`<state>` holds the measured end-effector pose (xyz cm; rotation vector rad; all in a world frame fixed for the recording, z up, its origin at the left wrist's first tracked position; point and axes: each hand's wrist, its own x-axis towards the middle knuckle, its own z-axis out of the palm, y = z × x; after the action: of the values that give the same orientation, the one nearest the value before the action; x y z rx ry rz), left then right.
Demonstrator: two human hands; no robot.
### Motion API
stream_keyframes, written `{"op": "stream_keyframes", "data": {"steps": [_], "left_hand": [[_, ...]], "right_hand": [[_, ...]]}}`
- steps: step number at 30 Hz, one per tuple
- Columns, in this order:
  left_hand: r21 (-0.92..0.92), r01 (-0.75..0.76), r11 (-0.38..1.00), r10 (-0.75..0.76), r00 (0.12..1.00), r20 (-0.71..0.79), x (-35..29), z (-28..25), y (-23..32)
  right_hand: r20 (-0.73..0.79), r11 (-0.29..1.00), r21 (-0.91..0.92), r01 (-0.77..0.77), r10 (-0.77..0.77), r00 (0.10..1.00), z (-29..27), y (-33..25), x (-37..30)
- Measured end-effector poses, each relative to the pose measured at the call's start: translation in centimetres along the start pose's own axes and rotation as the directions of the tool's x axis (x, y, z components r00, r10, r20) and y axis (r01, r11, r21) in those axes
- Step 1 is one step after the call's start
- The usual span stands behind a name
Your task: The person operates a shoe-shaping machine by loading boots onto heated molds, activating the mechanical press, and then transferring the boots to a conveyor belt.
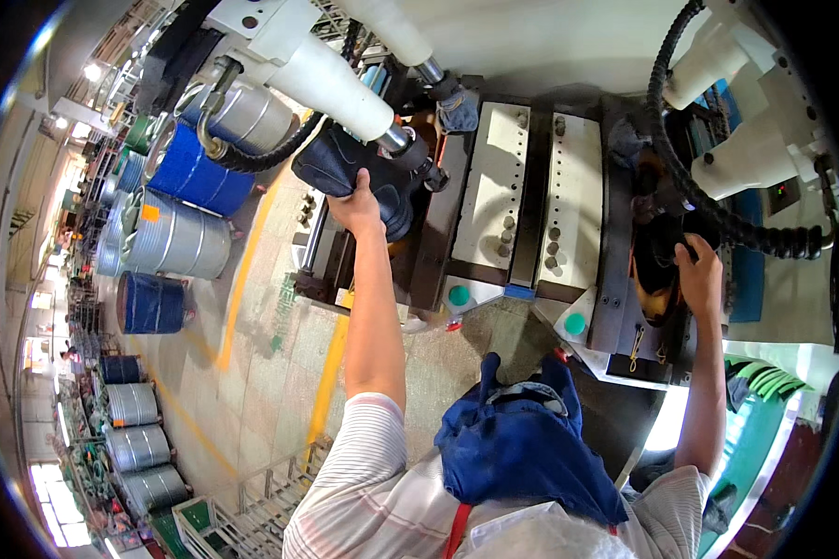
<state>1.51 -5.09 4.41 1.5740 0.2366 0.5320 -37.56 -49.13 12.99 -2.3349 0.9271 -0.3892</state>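
My left hand (356,205) grips a black boot (331,160) at the left machine station, thumb lying over its dark upper. The boot's lower part lies beside the metal press rod (398,140) and its black end. At the right station, my right hand (700,272) reaches in with fingers bent and pressed together at the edge of a dark piece (662,244). What those fingers hold is hard to make out in the shadow. Below that dark piece shows an orange-brown mould cavity (659,303). Both arms are stretched far apart.
Between the stations lie two pale bolted plates (490,186) (573,200), with green round buttons (459,295) (574,324) on the near edge. Black ribbed hoses (680,140) hang close to both hands. Blue and silver drums (196,168) stand left, beyond a yellow floor line (242,279). Green curved strips (772,374) lie right.
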Motion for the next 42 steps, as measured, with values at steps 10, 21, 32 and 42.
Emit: {"op": "stream_keyframes", "data": {"steps": [10,21,32,42], "left_hand": [[0.185,-0.123,0.975,-0.028,0.759,0.651,2.0,-4.8,-8.0],[0.362,-0.754,0.549,0.115,0.497,0.860,10.3,-4.0,6.4],[0.296,-0.802,0.518,-0.031,0.328,0.944,6.2,-4.1,8.7],[-0.002,-0.786,0.619,0.171,0.133,0.976,4.6,2.2,4.5]], "right_hand": [[0.008,0.968,-0.181,0.177,-0.178,0.984,-1.5,-4.0,-5.0],[0.491,0.785,0.240,0.572,-0.606,0.626,17.2,-25.4,-7.3],[0.236,0.854,0.259,0.450,-0.508,0.828,31.7,-32.8,-5.0],[0.541,0.574,0.674,-0.465,0.046,0.840,32.2,-27.7,-0.9]]}}
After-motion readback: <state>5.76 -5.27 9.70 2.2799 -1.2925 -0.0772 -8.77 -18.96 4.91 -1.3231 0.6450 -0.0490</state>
